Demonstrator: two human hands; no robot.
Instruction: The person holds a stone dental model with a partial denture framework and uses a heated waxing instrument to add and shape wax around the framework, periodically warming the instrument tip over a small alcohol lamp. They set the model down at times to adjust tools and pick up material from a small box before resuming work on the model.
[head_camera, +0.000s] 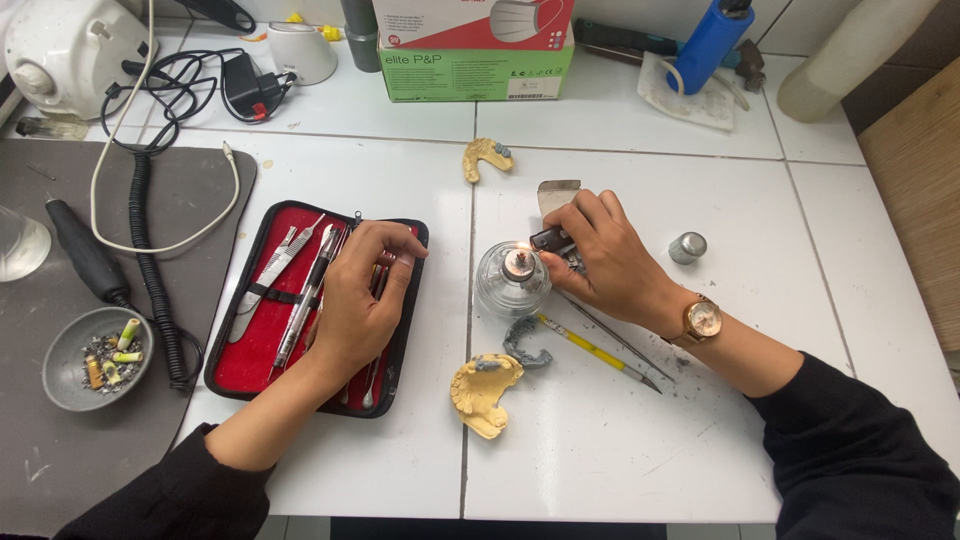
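Both hands (365, 300) (600, 260) low, fingers curled.

The tool case (250, 350) lies on the bench (620, 440) left of the glass burner (512, 280); two dental casts (486, 393) lie before and behind the burner.

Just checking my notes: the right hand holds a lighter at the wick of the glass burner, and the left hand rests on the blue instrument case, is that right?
Not quite. In the head view the instrument case under the left hand is lined red, not blue. The rest stands: the right hand holds a lighter at the wick of the glass burner.
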